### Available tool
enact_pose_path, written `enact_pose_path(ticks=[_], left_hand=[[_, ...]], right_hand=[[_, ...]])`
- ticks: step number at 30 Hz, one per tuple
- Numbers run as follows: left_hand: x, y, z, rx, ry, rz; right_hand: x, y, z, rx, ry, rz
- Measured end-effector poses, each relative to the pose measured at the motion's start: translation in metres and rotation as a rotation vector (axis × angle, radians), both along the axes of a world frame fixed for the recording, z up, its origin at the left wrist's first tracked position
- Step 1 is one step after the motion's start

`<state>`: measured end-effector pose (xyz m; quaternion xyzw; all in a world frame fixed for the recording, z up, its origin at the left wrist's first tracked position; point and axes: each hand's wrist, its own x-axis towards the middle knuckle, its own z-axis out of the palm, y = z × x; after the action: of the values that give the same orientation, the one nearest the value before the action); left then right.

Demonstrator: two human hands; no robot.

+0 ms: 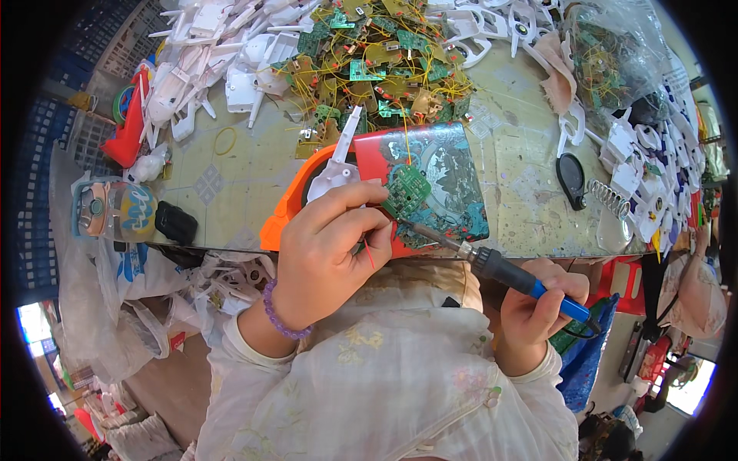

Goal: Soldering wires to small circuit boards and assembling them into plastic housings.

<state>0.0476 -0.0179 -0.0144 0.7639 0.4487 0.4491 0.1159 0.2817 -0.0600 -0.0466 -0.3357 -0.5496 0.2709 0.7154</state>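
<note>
My left hand (327, 238) is closed, its fingertips at the near left edge of a small green circuit board (407, 189). A yellow wire rises from the board, and a short red wire (369, 256) sticks out beneath my fingers. My right hand (542, 303) grips the blue and black handle of a soldering iron (503, 269), whose tip points at the board's lower edge; whether they touch I cannot tell. Under the board lies a worn red and teal slab (461, 173). Left of it, a white plastic part with a long handle (336, 173) lies by an orange plastic piece (282, 207).
A heap of circuit boards with yellow wires (384, 61) covers the table's (207, 154) far middle. White plastic housings (196, 58) pile up at far left, more (638, 165) at right. A black oval part (571, 180), a coil spring (610, 198) and a black block (176, 223) lie near the front edge.
</note>
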Motion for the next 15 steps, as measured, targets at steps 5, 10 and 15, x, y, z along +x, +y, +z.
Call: enact_pose_path(ticks=[5,10,15], left_hand=[[-0.0002,-0.0002,0.0011,0.006,0.006,-0.003],[-0.0003,0.0002,0.0015,0.002,0.003,0.003],[-0.0007,0.0000,0.0005,-0.001,-0.009,0.000]], right_hand=[[-0.0008,-0.0003,0.0001,-0.002,-0.005,0.000],[-0.0015,-0.0025,0.0044,-0.030,0.027,0.024],[0.0009,-0.0031,0.0042,-0.023,0.018,0.028]])
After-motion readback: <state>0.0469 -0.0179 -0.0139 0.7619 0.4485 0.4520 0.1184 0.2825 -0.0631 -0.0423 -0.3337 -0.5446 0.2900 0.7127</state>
